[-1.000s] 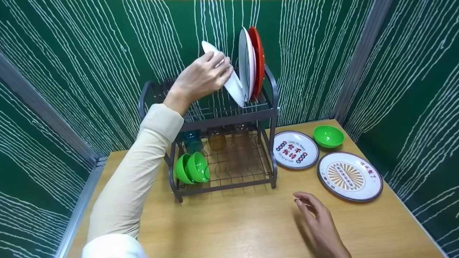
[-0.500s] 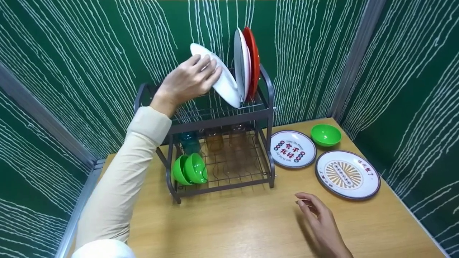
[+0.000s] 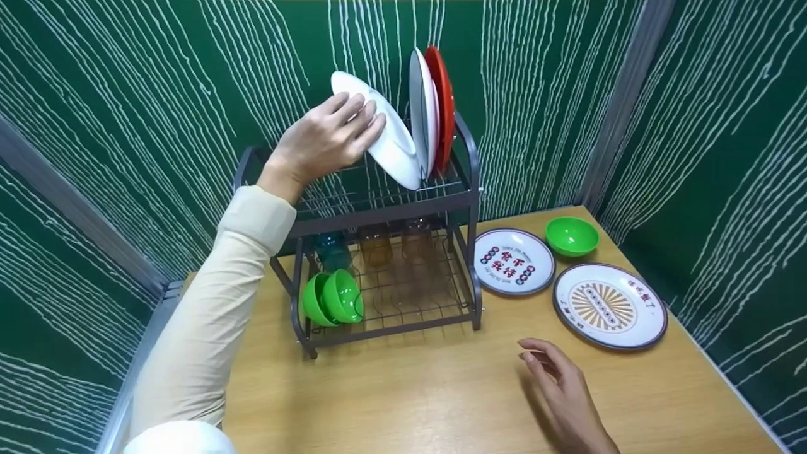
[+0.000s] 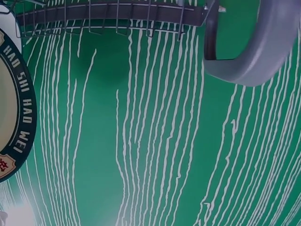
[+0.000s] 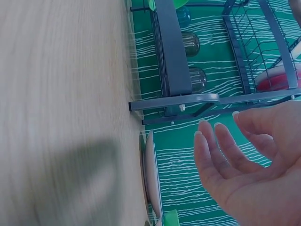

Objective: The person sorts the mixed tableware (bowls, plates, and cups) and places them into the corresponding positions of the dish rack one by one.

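Observation:
In the head view my left hand grips a white plate by its upper left part. The plate leans left, its lower edge down at the upper tier of the dark dish rack. Just right of it stand a white plate and a red plate, both on edge. In the left wrist view a printed plate with a dark lettered rim shows at the left side. My right hand hovers over the table, fingers loosely bent and holding nothing; the right wrist view shows this hand too.
The lower tier holds two green bowls and teal, amber and brown glasses. Right of the rack, two printed plates lie flat, a smaller plate and a larger plate, near a green bowl. Green walls enclose the table.
My left hand has moved left with the plate, which now leans further over and shows more of its underside. The view has shifted slightly; my right hand stays in place.

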### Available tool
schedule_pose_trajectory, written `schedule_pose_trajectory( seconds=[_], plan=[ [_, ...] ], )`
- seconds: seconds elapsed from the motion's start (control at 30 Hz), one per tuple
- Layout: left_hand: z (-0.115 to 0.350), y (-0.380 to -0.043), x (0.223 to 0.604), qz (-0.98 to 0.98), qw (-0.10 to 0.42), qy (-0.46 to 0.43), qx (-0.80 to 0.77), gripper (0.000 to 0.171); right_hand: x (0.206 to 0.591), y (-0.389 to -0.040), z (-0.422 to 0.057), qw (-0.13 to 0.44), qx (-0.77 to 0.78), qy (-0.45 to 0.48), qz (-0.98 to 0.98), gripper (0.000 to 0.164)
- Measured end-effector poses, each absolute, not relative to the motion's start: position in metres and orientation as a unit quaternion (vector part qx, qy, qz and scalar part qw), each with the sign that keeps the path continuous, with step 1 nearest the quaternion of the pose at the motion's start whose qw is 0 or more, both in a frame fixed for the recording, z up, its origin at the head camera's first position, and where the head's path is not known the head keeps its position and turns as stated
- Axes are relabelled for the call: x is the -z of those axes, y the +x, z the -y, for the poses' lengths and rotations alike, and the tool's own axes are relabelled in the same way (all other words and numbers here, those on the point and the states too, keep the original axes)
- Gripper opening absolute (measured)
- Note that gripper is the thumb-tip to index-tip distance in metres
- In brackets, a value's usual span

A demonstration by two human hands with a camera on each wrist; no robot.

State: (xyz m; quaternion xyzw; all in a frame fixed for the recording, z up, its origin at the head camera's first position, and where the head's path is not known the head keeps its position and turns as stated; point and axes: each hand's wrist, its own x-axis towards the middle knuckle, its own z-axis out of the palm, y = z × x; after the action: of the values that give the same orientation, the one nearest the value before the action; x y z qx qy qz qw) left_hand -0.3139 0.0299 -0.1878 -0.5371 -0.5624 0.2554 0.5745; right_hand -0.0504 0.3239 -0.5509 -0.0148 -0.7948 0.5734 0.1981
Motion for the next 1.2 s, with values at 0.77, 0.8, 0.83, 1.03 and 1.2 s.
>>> schedule_pose_trajectory(
  seconds=[0.77,0.8,0.83,1.03,1.2],
  plan=[
    [-0.066,-0.335,0.165,0.648,0.488,-0.52,-0.265,0.025,0.551,-0.049,-0.324,0.203,-0.616,-0.05,0.759,0.022],
    [-0.066,-0.335,0.165,0.657,0.48,-0.519,-0.262,0.024,0.551,-0.048,-0.325,0.205,-0.615,-0.043,0.76,0.023],
    [-0.065,-0.335,0.164,0.664,0.473,-0.517,-0.261,0.024,0.552,-0.048,-0.326,0.206,-0.617,-0.038,0.758,0.023],
    [-0.064,-0.336,0.161,0.698,0.456,-0.492,-0.249,0.024,0.557,-0.047,-0.329,0.201,-0.612,-0.017,0.765,0.026],
    [-0.072,-0.337,0.163,0.715,0.455,-0.474,-0.237,0.024,0.558,-0.048,-0.323,0.202,-0.627,-0.034,0.752,0.024]
  ],
)
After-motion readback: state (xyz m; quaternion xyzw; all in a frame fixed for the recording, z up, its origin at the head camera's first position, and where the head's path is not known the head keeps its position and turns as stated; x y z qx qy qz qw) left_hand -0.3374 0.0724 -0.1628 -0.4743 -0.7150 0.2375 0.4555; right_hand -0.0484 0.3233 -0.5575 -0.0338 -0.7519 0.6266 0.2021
